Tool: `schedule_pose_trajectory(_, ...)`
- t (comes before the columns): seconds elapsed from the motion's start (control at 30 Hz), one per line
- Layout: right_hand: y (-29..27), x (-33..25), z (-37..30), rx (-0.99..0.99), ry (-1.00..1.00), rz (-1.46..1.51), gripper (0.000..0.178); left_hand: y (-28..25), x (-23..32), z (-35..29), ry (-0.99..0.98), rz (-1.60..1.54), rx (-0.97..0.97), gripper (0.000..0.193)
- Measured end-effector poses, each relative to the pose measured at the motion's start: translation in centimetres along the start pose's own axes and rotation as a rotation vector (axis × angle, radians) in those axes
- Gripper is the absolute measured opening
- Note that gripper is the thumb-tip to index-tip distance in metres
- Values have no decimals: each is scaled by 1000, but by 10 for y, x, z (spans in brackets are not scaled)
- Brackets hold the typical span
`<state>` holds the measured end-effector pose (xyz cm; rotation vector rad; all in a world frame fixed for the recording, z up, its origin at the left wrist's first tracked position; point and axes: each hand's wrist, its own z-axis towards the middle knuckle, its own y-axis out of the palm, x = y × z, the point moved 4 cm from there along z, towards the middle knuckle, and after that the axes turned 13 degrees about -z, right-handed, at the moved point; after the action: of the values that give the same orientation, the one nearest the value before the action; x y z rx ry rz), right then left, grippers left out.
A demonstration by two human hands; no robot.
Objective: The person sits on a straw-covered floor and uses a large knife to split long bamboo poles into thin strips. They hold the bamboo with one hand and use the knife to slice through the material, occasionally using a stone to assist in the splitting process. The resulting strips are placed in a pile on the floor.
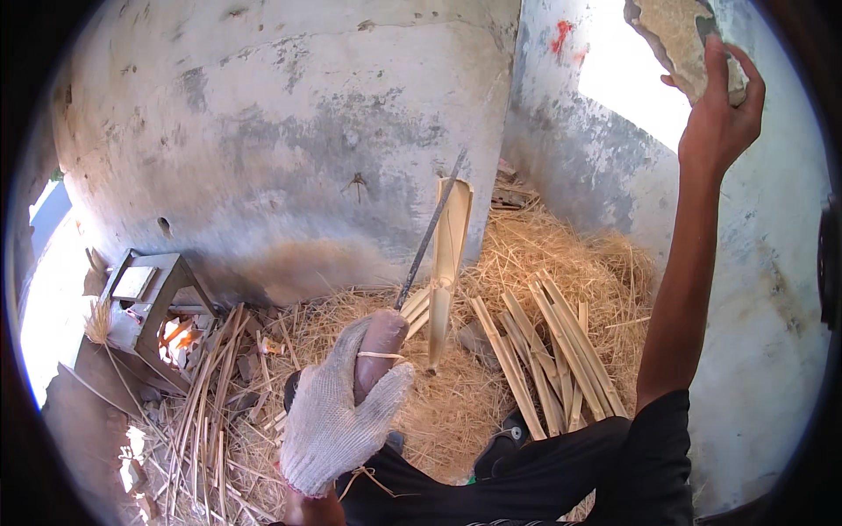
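My left hand (338,408), in a white knit glove, grips the brown wooden handle of a long knife (427,237). Its dark blade points up and away, resting against an upright split bamboo piece (449,263) that stands on the straw. My right hand (719,110) is raised high at the upper right, bare, closed on a flat rough stone (680,35). My legs in dark trousers (561,473) show at the bottom.
Several split bamboo strips (548,351) lie on a straw heap (561,254) to the right. Thin bamboo slivers (206,386) are scattered at left beside a tipped wooden stool (149,298). Stained plaster walls (289,131) close in behind and to the right.
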<state>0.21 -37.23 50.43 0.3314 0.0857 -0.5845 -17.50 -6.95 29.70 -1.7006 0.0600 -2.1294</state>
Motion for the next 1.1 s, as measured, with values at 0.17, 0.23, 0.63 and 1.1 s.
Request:
schedule_pose_trajectory(0.17, 32, -18, -11, -450, -171, -211, 40, -7, -3, -7, -14, -13, -74, 50)
schedule_pose_trajectory(0.23, 54, -5, -59, -666, -257, -296, 38, -6, 4, -7, -150, 0, -80, 48)
schedule_pose_trajectory(0.63, 73, -31, -55, -656, -121, -231, 45, -13, -3, -13, -190, -129, -92, 60)
schedule_pose_trajectory(1.1, 65, -37, -57, -840, -181, -304, 50, 9, 18, -35, -88, -95, -180, 76)
